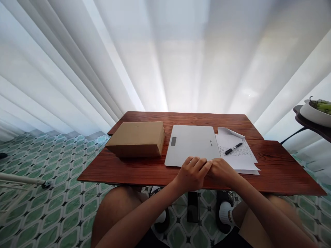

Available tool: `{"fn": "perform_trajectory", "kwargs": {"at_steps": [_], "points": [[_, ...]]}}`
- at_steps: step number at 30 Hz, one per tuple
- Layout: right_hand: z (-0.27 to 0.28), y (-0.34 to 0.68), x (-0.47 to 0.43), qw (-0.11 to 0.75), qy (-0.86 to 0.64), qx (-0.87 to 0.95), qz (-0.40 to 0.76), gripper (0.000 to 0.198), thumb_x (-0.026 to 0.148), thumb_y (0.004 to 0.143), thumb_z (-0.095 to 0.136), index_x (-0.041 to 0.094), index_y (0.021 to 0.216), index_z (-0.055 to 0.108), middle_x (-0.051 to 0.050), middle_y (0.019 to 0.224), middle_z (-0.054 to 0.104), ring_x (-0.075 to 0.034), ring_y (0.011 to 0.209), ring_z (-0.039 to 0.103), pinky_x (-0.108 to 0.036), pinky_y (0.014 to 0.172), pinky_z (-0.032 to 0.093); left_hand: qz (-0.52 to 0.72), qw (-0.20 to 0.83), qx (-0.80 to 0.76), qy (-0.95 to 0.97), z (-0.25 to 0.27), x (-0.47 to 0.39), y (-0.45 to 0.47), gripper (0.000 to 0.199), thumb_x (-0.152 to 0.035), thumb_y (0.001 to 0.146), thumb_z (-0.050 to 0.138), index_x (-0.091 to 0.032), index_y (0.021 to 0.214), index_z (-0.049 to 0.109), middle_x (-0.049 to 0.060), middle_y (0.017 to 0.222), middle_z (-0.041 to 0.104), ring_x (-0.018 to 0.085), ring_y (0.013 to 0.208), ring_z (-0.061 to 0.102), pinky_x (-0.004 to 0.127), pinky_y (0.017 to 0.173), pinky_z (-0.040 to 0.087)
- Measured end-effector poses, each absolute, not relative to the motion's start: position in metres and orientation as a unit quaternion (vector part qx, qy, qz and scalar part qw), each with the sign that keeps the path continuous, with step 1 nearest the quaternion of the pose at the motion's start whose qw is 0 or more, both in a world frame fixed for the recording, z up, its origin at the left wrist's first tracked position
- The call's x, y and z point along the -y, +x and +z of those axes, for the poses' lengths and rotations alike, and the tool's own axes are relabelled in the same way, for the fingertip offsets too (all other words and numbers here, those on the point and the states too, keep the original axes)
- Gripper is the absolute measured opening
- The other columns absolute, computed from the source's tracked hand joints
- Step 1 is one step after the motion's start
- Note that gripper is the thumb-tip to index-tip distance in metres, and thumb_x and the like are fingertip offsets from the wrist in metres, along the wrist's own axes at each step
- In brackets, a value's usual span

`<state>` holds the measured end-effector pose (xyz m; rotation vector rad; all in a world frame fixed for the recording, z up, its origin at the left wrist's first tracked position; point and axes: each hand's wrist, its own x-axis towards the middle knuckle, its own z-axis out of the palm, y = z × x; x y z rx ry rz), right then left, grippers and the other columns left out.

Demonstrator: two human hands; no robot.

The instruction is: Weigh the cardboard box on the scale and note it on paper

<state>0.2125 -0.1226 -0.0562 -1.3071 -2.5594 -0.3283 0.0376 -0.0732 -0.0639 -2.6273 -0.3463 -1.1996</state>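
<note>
A white curtain [165, 62] hangs in folds behind everything, above a floor [64, 168] of green patterned tiles. On it stands a reddish-brown wooden table [144, 174]. A brown cardboard box [139, 132] sits to the left on the tabletop; its visible sides show no lettering that can be read. Just beside it, at the middle, lies a flat silver scale [192, 143] with 1 grey display window and small dark lettering, turned sideways near its right edge, too small to read.

Right of the scale are white papers [239, 162], at least 2 sheets, with rows of handwriting too fine to make out. Beyond the table's right end is a white bowl [315, 113] with green contents.

The person's 2 hands meet at the scale's near edge: the left hand [195, 170] has its fingers bent and close together, touching the right hand [221, 169], which is curled. Whether either pinches the scale, I cannot tell. A black pen [233, 148] rests slantwise on the papers.
</note>
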Motion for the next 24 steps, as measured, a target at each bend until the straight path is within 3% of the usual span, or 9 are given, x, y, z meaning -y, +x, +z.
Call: {"fn": "perform_trajectory", "kwargs": {"at_steps": [5, 15, 24], "points": [[-0.047, 0.216, 0.125, 0.083, -0.440, 0.889, -0.100, 0.025, 0.009, 0.088, 0.048, 0.017, 0.065, 0.054, -0.002, 0.055, 0.056, -0.013, 0.047, 0.028, -0.032, 0.051, 0.010, -0.414, 0.091, 0.105, -0.900, -0.066, 0.077, 0.038, 0.054, -0.009, 0.081, 0.040, -0.009, 0.134, 0.050, 0.012, 0.104, 0.069, 0.022, 0.089, 0.061, 0.036, 0.074, 0.045], [-0.018, 0.211, 0.131, 0.064, -0.451, 0.890, -0.002, 0.023, 0.011, 0.091, 0.050, 0.013, 0.076, 0.067, -0.008, 0.069, 0.069, -0.016, 0.056, 0.054, -0.031, 0.049, 0.017, -0.422, 0.072, 0.096, -0.899, -0.060, 0.077, 0.042, 0.060, -0.005, 0.079, 0.042, -0.009, 0.139, 0.046, 0.014, 0.103, 0.068, 0.023, 0.093, 0.062, 0.035, 0.079, 0.049], [0.001, 0.234, 0.134, 0.086, -0.493, 0.866, 0.018, 0.024, 0.013, 0.092, 0.051, 0.013, 0.080, 0.072, -0.009, 0.072, 0.071, -0.017, 0.060, 0.057, -0.032, 0.052, 0.021, -0.398, 0.094, 0.098, -0.907, -0.047, 0.073, 0.067, 0.064, -0.007, 0.082, 0.045, -0.010, 0.146, 0.040, 0.015, 0.107, 0.066, 0.023, 0.092, 0.061, 0.036, 0.078, 0.052]]}}
